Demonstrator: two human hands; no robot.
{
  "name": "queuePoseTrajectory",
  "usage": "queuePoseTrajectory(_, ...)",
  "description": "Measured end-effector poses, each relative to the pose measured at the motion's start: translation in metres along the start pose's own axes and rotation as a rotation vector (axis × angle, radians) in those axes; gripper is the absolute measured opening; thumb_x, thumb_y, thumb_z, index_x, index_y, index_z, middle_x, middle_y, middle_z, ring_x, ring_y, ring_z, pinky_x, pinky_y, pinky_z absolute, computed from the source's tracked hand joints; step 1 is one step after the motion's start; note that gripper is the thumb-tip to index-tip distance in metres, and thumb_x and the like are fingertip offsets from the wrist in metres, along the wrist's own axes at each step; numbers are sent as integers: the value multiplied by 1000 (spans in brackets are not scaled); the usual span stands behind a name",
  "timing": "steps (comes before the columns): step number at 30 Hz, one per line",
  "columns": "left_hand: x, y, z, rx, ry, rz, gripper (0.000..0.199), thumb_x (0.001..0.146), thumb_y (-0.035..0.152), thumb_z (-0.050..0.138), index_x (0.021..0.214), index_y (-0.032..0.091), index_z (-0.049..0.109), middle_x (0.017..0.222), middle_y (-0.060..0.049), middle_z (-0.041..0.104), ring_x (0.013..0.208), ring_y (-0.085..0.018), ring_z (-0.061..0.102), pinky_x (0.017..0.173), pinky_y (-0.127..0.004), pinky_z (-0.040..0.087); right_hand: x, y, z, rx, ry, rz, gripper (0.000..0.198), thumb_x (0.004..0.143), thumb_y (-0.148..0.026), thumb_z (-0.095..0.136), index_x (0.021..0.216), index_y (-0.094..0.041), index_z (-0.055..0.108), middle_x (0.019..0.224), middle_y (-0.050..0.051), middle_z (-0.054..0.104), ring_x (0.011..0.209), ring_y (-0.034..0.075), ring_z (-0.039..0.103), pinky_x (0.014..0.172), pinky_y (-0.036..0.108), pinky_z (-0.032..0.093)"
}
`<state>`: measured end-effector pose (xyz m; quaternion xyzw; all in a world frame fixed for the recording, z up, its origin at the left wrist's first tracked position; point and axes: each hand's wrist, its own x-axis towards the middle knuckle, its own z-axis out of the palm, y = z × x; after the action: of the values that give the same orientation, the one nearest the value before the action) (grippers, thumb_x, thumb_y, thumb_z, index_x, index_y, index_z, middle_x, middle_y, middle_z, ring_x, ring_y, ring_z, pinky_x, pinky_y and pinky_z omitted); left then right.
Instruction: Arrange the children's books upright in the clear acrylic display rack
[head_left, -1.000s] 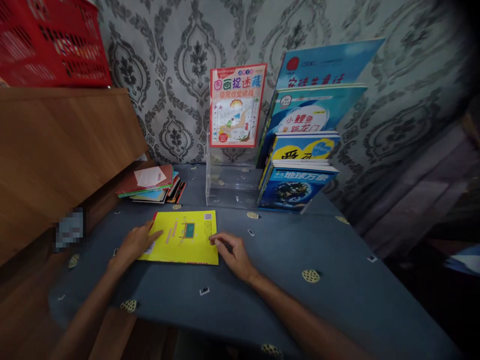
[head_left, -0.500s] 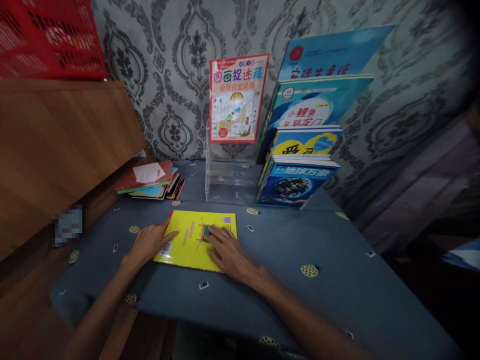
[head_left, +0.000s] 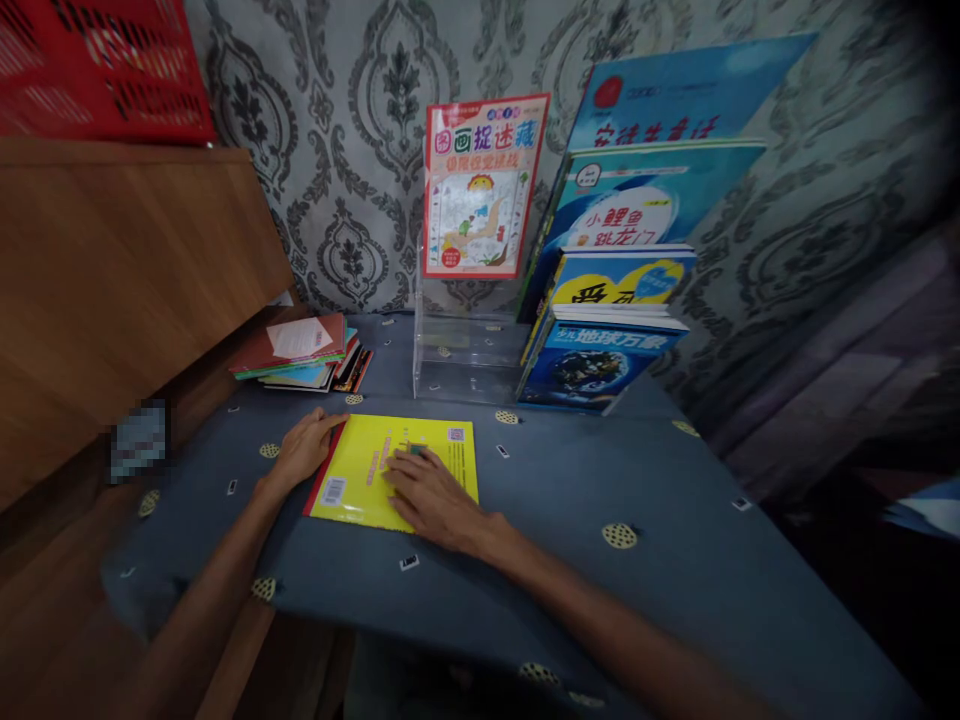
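Observation:
A yellow book (head_left: 360, 440) with a red spine lies flat on the cloth-covered table, its back cover with a barcode facing up. My right hand (head_left: 431, 495) rests on the cover with its fingers stretched and slightly spread, hiding part of the print. At the spine side is my left hand (head_left: 304, 447), its index finger reaching to the far left corner of the book. The other left fingers are partly bent and seem to hold nothing.
Behind the book stands a clear acrylic rack (head_left: 465, 380) with a red-edged picture book (head_left: 484, 200) and several blue books (head_left: 592, 370) in tiers. A pile of books (head_left: 292, 345) lies back left, near a wooden cabinet (head_left: 127, 270) bearing a red basket (head_left: 105, 70).
My left hand has moved off the cover to the spine's far corner, uncovering the red spine and barcode. My right hand has slid left across the cover.

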<state>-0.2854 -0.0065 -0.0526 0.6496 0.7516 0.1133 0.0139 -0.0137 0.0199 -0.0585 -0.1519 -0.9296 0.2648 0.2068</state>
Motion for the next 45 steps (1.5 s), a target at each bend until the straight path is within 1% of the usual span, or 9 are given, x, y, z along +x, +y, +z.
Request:
queuePoseTrajectory(5,9,-10,-1,-108,-21,26,49,96,17,34,131,27,66,97,-5,63,95,-19,61,89,-29,50,36,-28,29,-47,-148,-274,34,100,-27,52,132,-23,60,139,10,63,138,23,47,117,49,29)
queuePoseTrajectory(9,12,-13,0,-135,-12,30,48,95,16,35,130,25,67,95,-5,62,94,-20,61,88,-30,49,53,-39,44,-136,-232,-331,34,102,-30,49,132,-18,59,142,11,61,138,23,47,117,49,29)
queuePoseTrajectory(14,11,-14,4,-124,-5,36,51,93,13,34,130,25,67,100,-6,63,97,-20,61,88,-29,48,63,-38,44,-183,-251,-310,31,104,-31,45,128,-22,61,137,7,65,131,21,53,116,49,30)
queuePoseTrajectory(18,11,-14,5,-121,2,41,51,94,14,32,130,23,67,97,-6,62,92,-20,61,85,-30,48,70,-30,46,-171,-239,-296,31,104,-32,45,130,-23,61,140,6,63,131,20,53,116,49,29)
queuePoseTrajectory(26,13,-22,14,-188,73,74,49,91,11,37,125,24,70,88,-4,62,84,-18,60,76,-27,47,86,-12,39,-172,-209,-185,32,104,-27,45,131,-19,61,140,10,62,135,21,51,119,53,27)
queuePoseTrajectory(29,13,-26,16,-233,104,89,48,91,12,37,121,23,72,85,-3,62,80,-17,59,75,-27,47,91,-6,34,-214,-195,-136,35,102,-34,51,132,-19,60,146,12,57,137,23,49,121,56,22)
queuePoseTrajectory(31,12,-27,18,-262,125,99,48,91,13,36,120,22,73,84,-4,62,79,-17,59,77,-28,48,96,-2,31,-240,-206,-99,43,99,-44,56,135,-20,59,151,14,51,142,26,44,121,59,20)
queuePoseTrajectory(37,8,-25,22,-218,187,73,45,91,16,38,121,23,71,96,-6,70,95,-21,64,88,-33,52,107,5,24,-255,-257,-23,72,88,-68,57,142,-19,54,160,20,34,151,33,27,121,60,16)
queuePoseTrajectory(45,4,-22,24,-146,218,62,41,95,25,38,126,21,66,121,-9,71,119,-26,61,105,-43,47,109,11,28,-162,-234,18,77,81,-71,64,141,-23,56,163,18,29,153,34,21,122,60,12)
